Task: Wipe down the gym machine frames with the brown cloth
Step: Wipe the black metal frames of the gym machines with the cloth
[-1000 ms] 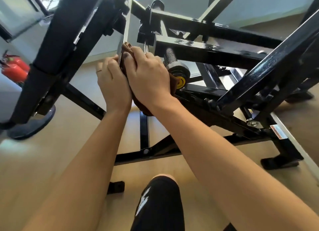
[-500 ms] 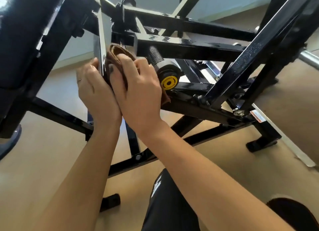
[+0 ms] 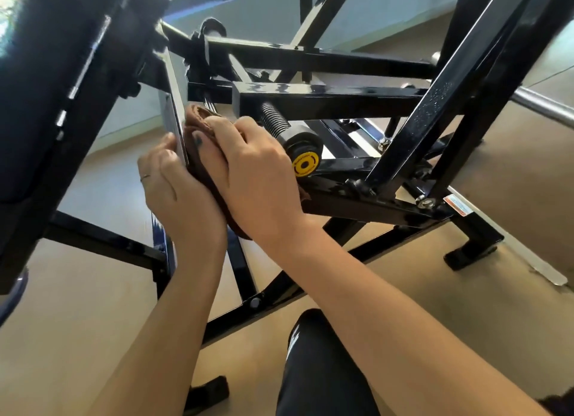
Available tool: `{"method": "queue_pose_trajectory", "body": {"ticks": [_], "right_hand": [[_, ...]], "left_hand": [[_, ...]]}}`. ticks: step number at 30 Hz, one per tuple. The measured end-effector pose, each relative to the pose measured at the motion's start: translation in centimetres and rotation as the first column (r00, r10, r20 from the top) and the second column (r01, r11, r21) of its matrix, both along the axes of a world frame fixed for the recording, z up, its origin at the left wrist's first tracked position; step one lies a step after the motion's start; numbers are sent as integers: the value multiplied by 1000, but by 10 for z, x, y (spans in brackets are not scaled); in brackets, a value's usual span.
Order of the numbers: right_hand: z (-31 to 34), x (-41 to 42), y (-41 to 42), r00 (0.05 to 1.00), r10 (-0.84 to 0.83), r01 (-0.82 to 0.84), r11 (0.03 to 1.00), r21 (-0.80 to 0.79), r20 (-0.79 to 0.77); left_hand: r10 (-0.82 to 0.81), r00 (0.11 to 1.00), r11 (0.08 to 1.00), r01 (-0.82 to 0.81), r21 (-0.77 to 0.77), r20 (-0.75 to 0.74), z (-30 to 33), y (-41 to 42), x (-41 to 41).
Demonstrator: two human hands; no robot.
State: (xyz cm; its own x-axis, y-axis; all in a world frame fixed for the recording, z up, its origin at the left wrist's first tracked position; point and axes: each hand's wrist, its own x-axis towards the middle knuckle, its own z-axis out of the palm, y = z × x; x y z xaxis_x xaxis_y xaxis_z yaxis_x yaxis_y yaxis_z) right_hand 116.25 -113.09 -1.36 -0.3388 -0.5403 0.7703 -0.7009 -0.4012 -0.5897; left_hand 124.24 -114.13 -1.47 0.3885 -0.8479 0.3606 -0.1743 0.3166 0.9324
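Observation:
A black steel gym machine frame (image 3: 326, 97) fills the head view. One upright bar (image 3: 172, 117) runs down between my hands. The brown cloth (image 3: 198, 120) is bunched against the right side of that bar. My right hand (image 3: 254, 173) grips the cloth, fingers curled over it, and presses it to the bar. My left hand (image 3: 174, 186) lies on the bar's left side, thumb along its edge, a ring on one finger. Most of the cloth is hidden under my right palm.
A coil spring (image 3: 275, 120) ending in a black knob with a yellow disc (image 3: 306, 164) sits right beside my right hand. A black padded part (image 3: 46, 99) looms at left. My knee in black shorts (image 3: 313, 359) is below. Tan floor (image 3: 77, 322) lies under the machine feet.
Both hands and the cloth have slid down the upright bar. The camera has moved closer and shifted, so the frame appears larger and the fire extinguishers at left are out of view.

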Motion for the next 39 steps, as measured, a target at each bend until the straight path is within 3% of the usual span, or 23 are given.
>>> {"method": "queue_pose_trajectory", "body": {"ticks": [4, 6, 7, 9, 10, 11, 13, 17, 20, 25, 27, 29, 31, 33, 39], "right_hand": [[-9, -22, 4, 955, -168, 172, 985, -6, -244], [-2, -38, -3, 913, -239, 233, 971, -59, -330], [1, -45, -7, 900, -266, 257, 964, -74, -345], [4, -54, -11, 895, -292, 286, 956, -70, -336], [3, -56, -10, 897, -295, 295, 954, -52, -330], [2, -56, -7, 900, -297, 303, 952, -32, -319], [0, -55, -2, 921, -293, 304, 953, 5, -258], [3, -61, 4, 962, -259, 265, 962, 68, -88], [5, -69, 6, 977, -201, 191, 973, 131, 71], [-3, -102, 7, 929, -139, 54, 968, 246, 343], [-23, -116, 6, 908, -145, 26, 956, 292, 392], [-52, -117, 7, 919, -172, 9, 909, 416, 356], [-78, -108, 12, 913, -205, -19, 842, 539, 352], [-88, -107, 13, 911, -196, -46, 827, 561, 364], [-111, -156, 9, 972, -229, 138, 750, 646, 59]], "left_hand": [[-25, 995, 1000, 24, 9, 98, 5, 5, -4], [-57, 958, 997, 41, 63, 281, 8, 8, 2], [-69, 901, 995, 32, 92, 427, 12, 13, 6], [-9, 653, 996, -64, 67, 757, 21, 19, 14], [51, 526, 995, -100, 2, 849, 27, 21, 15], [92, 464, 994, -91, -56, 881, 34, 21, 13], [89, 455, 994, 18, -109, 886, 47, 17, 0], [-59, 399, 965, 257, -50, 915, 67, 6, -39], [-140, 410, 948, 317, 3, 901, 72, -1, -61], [-326, 530, 907, 409, 101, 783, 51, -14, -86], [-356, 497, 896, 422, 138, 791, 38, -19, -96], [-329, 430, 901, 410, 143, 840, 30, -21, -103], [-322, 433, 908, 392, 146, 842, 27, -22, -107], [-290, 435, 919, 377, 119, 852, 24, -23, -107], [-138, 396, 950, 311, 8, 908, 20, -15, -109]]}}
